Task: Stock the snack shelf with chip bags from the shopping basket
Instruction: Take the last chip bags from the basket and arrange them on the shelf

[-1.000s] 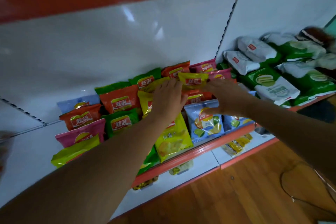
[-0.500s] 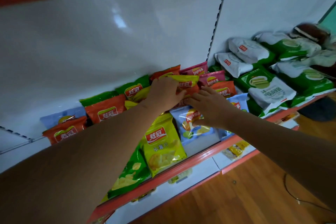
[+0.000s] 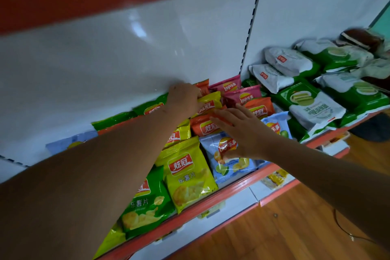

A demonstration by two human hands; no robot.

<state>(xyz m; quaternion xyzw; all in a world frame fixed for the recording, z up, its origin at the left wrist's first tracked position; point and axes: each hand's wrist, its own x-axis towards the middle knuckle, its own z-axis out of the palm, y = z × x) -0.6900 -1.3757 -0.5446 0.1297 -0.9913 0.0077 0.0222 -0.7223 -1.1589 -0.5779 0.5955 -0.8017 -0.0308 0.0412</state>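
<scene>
Chip bags in yellow, green, orange, pink and light blue lie in rows on the red-edged snack shelf (image 3: 230,186). My left hand (image 3: 183,99) reaches to the back of the shelf and grips a small yellow chip bag (image 3: 211,102) by its left edge. My right hand (image 3: 242,131) lies flat with fingers spread, pressing on an orange bag (image 3: 203,126) and a light blue bag (image 3: 228,160). A larger yellow bag (image 3: 187,173) and a green bag (image 3: 145,205) lie at the front. The shopping basket is out of sight.
Green and white snack packs (image 3: 312,101) fill the neighbouring shelf section on the right. The white back panel (image 3: 126,59) rises behind the bags, with a red shelf above. A lower shelf with yellow packets (image 3: 274,178) and wooden floor (image 3: 285,228) lie below.
My left hand pushed the small yellow bag further back toward the panel. My right hand slid left over the orange and blue bags. The view has moved closer.
</scene>
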